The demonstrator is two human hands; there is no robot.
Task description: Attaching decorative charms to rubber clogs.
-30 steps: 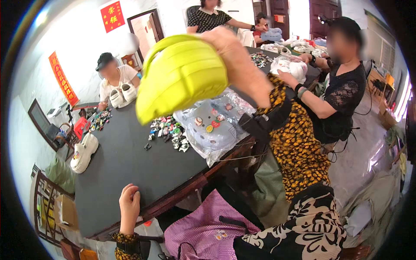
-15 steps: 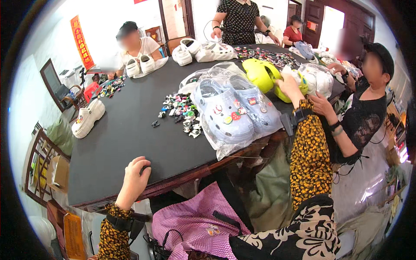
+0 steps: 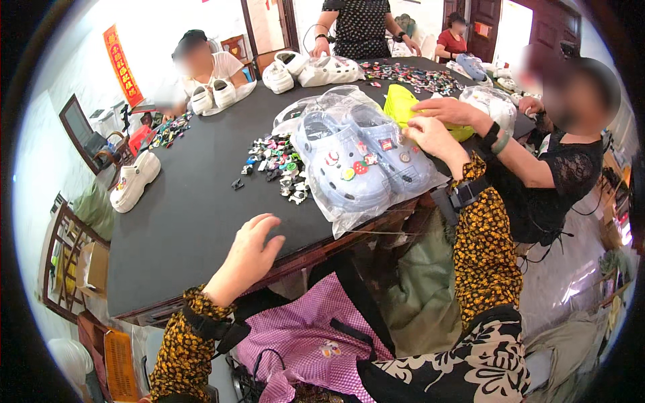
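Note:
Above the near table edge, my left hand (image 3: 247,256) is open, thumb and fingers apart, holding nothing. My right hand (image 3: 438,142) is at the far right corner of a clear plastic bag (image 3: 344,213) containing pale blue clogs (image 3: 356,178) decorated with charms. Its fingers are bent and drawn together; what lies between them, if anything, is hidden. Just behind it are yellow-green clogs (image 3: 399,103), partly covered by a co-worker's hand (image 3: 451,111) reaching in from the right. Small loose shoe charms (image 3: 272,158) lie in a pile left of the bag.
A single white clog (image 3: 136,180) stands at the table's left side. Bagged white clogs (image 3: 329,72) and more charms (image 3: 420,77) are at the far side. Co-workers sit or stand around the dark table (image 3: 195,215). A purple checked cloth (image 3: 309,336) covers my lap.
My left hand has lifted off the tabletop and moved right, its fingers spreading. My right hand has left the yellow-green clogs for the bag's corner; the co-worker's hand now reaches over those clogs.

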